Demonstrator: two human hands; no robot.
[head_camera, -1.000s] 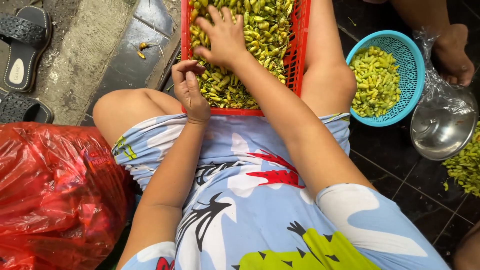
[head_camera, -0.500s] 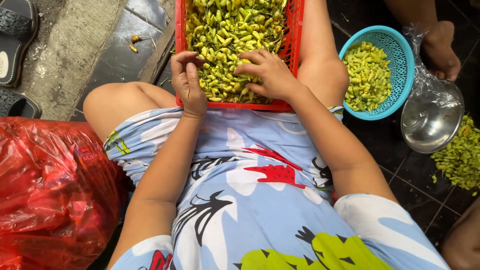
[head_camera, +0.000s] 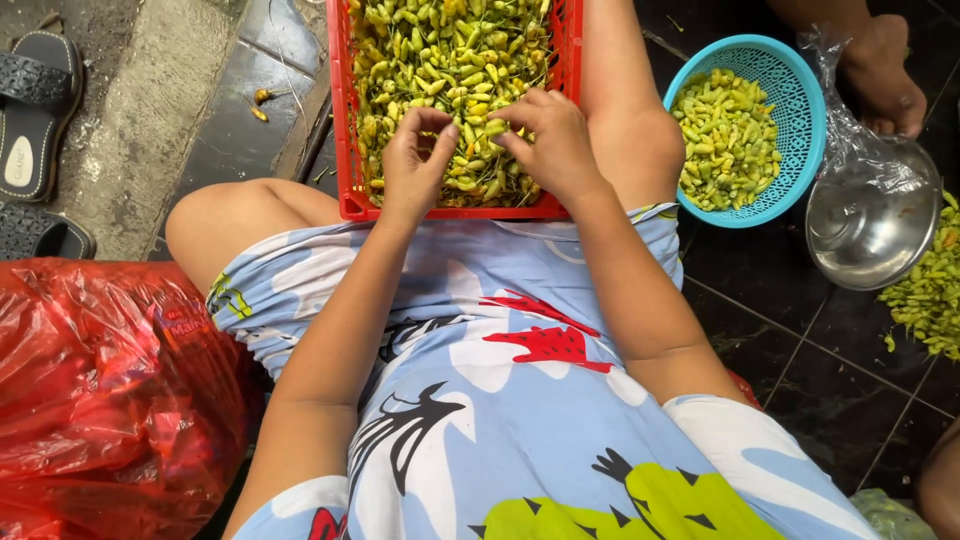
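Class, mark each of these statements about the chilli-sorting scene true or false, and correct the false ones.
1. Both hands are over the red crate. True: left hand, right hand.
2. The blue basket is empty. False: it holds green chillies.
3. A red plastic bag lies beside the person's left leg. True.
4. The metal bowl is full of chillies. False: no chillies show in it.
5. The crate's chillies are bright red. False: they are green and yellow.

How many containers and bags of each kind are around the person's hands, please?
Red plastic crate of green chillies: 1
Round turquoise plastic basket of chillies: 1
Round shiny metal bowl: 1
Red plastic bag: 1
Total: 4
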